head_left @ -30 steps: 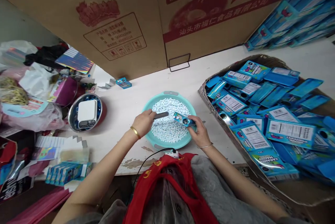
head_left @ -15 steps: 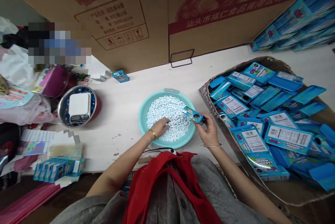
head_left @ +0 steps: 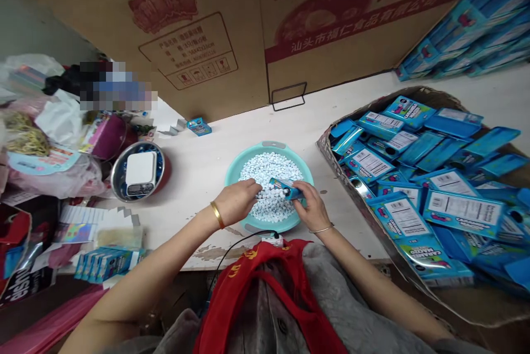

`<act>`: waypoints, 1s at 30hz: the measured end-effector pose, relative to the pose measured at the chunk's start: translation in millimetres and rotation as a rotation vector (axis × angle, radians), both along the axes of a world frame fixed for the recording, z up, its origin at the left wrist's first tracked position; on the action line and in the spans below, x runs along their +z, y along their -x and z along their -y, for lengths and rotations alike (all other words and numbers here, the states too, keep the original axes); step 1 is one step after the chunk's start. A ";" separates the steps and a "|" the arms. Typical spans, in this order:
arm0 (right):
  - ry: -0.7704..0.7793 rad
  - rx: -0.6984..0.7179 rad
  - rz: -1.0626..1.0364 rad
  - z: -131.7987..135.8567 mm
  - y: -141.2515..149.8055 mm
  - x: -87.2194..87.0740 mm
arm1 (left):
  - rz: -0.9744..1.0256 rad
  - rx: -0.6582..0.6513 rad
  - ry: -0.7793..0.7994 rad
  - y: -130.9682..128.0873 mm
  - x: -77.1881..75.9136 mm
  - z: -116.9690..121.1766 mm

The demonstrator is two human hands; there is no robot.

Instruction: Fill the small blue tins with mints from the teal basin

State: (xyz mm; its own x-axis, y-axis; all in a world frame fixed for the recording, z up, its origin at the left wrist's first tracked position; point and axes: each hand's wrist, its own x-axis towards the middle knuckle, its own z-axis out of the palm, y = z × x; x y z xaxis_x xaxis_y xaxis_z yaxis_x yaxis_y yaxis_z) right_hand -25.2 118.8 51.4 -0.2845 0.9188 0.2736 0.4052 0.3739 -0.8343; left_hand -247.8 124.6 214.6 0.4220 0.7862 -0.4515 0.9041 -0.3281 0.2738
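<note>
My right hand (head_left: 311, 209) is shut on a slim blue candy box (head_left: 285, 189) with a round window, holding it tilted above a teal plastic basin (head_left: 229, 177). The basin is heaped with small white candies (head_left: 269, 169). My left hand (head_left: 237, 202) hovers over the candies, its fingertips close to the box's left end. Its fingers are bunched, and I cannot tell whether they hold anything. A gold bangle circles my left wrist, and a thin bracelet circles my right.
A large cardboard tray (head_left: 327, 149) of blue boxes lies to the right. On the left stand a steel bowl (head_left: 124, 185) holding a white digital scale (head_left: 139, 175), a stack of blue boxes (head_left: 108, 264), and plastic bags. A tall printed carton (head_left: 199, 39) stands behind the white table (head_left: 199, 177).
My left hand has lifted from the candies and moved toward the box. The dark tool it held a second ago no longer shows. The box now tilts lower over the basin.
</note>
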 end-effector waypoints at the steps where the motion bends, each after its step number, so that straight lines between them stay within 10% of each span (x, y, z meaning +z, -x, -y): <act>1: -0.008 0.010 0.002 1.9 2.1 0.0 | -0.092 -0.023 -0.005 -8.9 7.8 -0.7; 11: 0.049 0.023 -0.126 12.1 8.9 -4.1 | -0.273 -0.156 -0.110 -32.2 55.5 1.1; 20: 0.087 0.071 -0.165 -8.8 23.4 27.3 | 0.245 -0.118 -0.132 8.2 -29.4 -31.9; 26: -0.017 -0.500 0.321 -95.3 -68.4 55.1 | 0.378 0.141 -0.368 68.5 -40.6 -81.1; 30: 0.305 -0.555 0.904 -136.3 -130.2 50.2 | 0.276 0.329 -0.471 134.3 -71.8 -118.8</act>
